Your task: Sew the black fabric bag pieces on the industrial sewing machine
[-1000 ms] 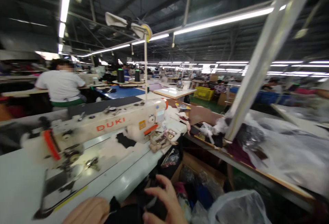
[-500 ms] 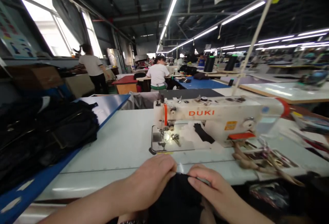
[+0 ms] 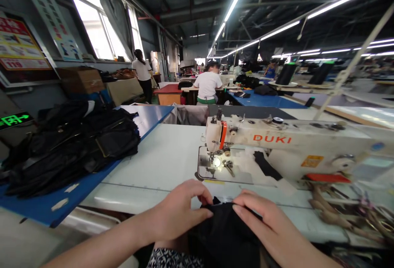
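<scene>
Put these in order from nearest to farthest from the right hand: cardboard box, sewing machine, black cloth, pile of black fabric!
From the right hand:
1. Black cloth: in its fingers.
2. Sewing machine: just ahead, on the pale table.
3. Pile of black fabric: over on the left.
4. Cardboard box: far back left.

A piece of black cloth [image 3: 227,235] is held by its upper edge, pinched between thumb and fingers of the left hand [image 3: 184,210] and the right hand [image 3: 261,216]. It is held at the near edge of a pale table [image 3: 166,153], on which a white sewing machine [image 3: 298,138] marked DUKI is set. A black scrap [image 3: 267,166] is laid under the machine's arm. At the left, black goods [image 3: 89,140] are heaped on a blue table [image 3: 89,186]. Farther back, two people in white shirts are seen, one standing near the windows [image 3: 92,21].
</scene>
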Available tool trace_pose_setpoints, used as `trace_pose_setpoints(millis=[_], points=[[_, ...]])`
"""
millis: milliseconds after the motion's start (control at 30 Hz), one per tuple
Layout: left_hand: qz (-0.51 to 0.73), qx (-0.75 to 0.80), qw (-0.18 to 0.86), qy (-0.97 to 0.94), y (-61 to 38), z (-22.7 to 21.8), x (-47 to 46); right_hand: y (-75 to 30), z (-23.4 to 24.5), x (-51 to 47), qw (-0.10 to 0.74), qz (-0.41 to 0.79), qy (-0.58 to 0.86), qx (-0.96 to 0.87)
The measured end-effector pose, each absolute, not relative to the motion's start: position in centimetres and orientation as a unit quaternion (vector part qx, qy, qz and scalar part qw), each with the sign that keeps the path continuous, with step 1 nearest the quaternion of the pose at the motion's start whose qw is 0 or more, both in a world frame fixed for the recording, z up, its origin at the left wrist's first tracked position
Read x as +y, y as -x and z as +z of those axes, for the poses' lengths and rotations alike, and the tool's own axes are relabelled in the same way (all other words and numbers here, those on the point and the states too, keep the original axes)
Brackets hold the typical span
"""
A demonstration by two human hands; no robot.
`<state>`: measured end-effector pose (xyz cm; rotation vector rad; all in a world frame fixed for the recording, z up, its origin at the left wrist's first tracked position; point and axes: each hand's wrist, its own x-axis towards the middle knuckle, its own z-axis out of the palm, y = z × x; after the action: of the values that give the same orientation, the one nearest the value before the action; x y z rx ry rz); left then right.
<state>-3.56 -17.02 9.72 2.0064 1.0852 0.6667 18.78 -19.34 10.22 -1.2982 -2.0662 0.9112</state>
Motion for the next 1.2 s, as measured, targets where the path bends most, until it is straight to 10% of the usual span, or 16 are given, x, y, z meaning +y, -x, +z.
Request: trace_pose_setpoints(millis=[200, 600, 1200], points=[[0.272, 0.452, 0.282, -0.802, 3.7, 10.1, -17.4, -18.3, 10.2, -19.3, 0.249, 0.291, 0.474, -0.793], [0.333, 0.398, 0.619, -0.590, 5.1, 10.5, -15.9, -17.2, 11.1, -18.7, 0.249, 0.329, 0.495, -0.765], [0.374, 0.414, 0.629, -0.541, 6.3, 8.9, -16.9, -14.9, 10.5, -19.0, 0.268, 0.336, 0.487, -0.760]])
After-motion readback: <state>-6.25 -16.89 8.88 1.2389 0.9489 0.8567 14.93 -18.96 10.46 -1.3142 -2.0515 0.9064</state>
